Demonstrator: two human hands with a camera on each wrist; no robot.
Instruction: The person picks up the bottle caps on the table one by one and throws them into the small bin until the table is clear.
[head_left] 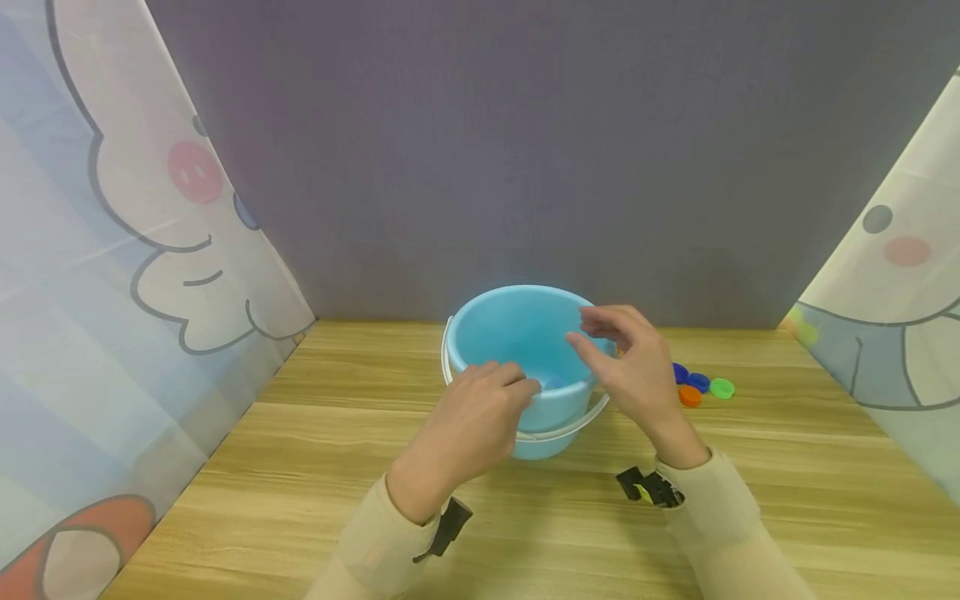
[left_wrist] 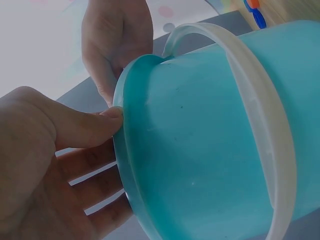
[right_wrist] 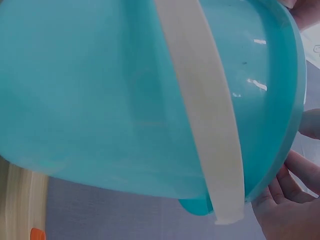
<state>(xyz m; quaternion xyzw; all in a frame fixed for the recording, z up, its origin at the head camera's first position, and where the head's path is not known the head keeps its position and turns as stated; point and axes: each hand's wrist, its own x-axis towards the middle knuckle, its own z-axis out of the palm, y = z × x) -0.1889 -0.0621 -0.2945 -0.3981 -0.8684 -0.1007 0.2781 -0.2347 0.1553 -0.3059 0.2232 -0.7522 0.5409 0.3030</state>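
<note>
A light blue bucket (head_left: 555,408) stands upright on the table, its white handle (head_left: 562,432) hanging down at the front. My left hand (head_left: 480,412) grips the front rim, thumb outside and fingers reaching inside; the left wrist view shows the thumb (left_wrist: 95,127) pressed at the rim's edge. Over the right side of the rim, my right hand (head_left: 637,367) is spread, thumb and fingers apart with nothing between them. In the right wrist view its fingers (right_wrist: 295,187) are right by the rim. Much of the bucket's inside is hidden by my hands.
Right of the bucket lie several small round caps: blue ones (head_left: 698,382), an orange one (head_left: 690,396) and a green one (head_left: 722,388). The wooden table (head_left: 315,467) ends at a grey panel (head_left: 525,167) behind, with cartoon-printed curtains (head_left: 90,333) on both sides.
</note>
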